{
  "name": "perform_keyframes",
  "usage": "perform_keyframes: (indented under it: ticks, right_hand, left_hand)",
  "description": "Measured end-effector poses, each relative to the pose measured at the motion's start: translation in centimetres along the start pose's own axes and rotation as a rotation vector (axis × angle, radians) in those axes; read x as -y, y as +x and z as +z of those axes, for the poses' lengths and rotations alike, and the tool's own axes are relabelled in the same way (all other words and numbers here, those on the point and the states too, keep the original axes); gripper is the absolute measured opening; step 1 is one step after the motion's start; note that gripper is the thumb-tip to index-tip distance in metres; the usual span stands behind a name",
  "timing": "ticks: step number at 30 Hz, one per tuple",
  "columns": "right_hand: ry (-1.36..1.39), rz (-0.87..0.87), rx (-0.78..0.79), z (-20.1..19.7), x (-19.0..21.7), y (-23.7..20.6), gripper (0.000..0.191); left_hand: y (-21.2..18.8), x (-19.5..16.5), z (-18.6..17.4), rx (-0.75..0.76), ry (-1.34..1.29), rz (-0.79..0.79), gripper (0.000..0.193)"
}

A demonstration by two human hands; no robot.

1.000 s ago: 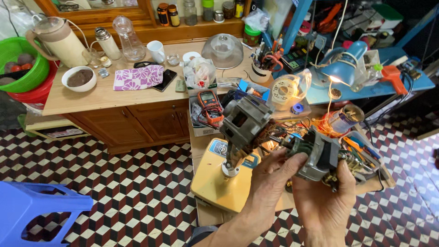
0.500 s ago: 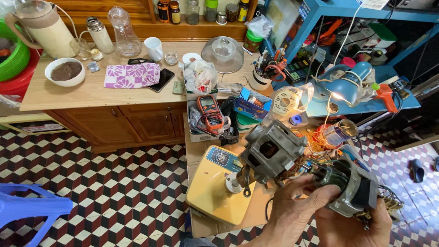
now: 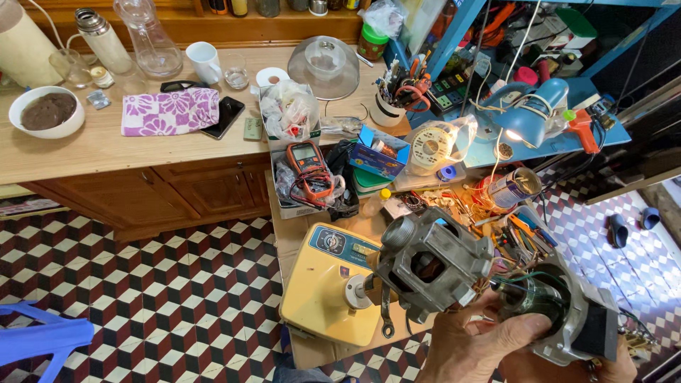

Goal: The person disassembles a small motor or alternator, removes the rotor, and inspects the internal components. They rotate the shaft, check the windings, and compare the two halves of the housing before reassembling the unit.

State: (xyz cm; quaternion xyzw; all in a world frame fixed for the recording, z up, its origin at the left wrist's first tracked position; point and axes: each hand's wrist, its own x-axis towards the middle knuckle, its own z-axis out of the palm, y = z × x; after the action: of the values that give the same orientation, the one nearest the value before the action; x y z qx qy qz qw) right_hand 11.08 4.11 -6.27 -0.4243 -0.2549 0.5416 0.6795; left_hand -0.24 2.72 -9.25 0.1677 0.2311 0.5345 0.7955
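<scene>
Left hand [image 3: 482, 340] closed around the grey motor housing [image 3: 433, 262], right hand [image 3: 567, 369] beneath the stator [image 3: 567, 319] at 3 o'clock, grip unclear: parts risk dropping onto the yellow casing [image 3: 319, 291] on the cluttered surface [image 3: 298, 234].

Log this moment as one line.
left hand: grips grey motor housing | right hand: holds motor stator | below: yellow appliance on bench

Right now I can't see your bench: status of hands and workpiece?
Left hand grips grey motor housing. Right hand supports stator end from below. Yellow appliance base directly beneath; cluttered tools beside.
</scene>
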Motion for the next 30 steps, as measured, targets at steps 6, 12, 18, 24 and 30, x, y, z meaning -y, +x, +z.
perform_keyframes:
  ticks: [6,12,18,24,30]
  right_hand:
    - [0.006,0.004,-0.036,-0.2,-0.1,-0.1,0.072]
    - [0.027,0.011,-0.066,-0.7,-0.2,0.0,0.071]
    - [0.049,0.028,-0.081,-1.1,-0.4,0.2,0.071]
    - [0.048,0.048,-0.086,-0.7,-0.6,0.4,0.070]
    - [0.033,0.048,-0.077,-0.1,-1.1,0.5,0.070]
  left_hand:
    - [-0.3,-0.5,1.0,-0.030,-0.145,0.092,0.081]
    - [-0.3,-0.4,0.7,-0.061,0.036,0.107,0.083]
    - [-0.2,2.0,-0.5,-0.206,0.274,0.101,0.075]
    - [-1.4,8.4,-7.3,-0.170,0.650,-0.126,0.075]
    - [-1.6,8.7,-9.0,-0.050,0.481,0.147,0.062]
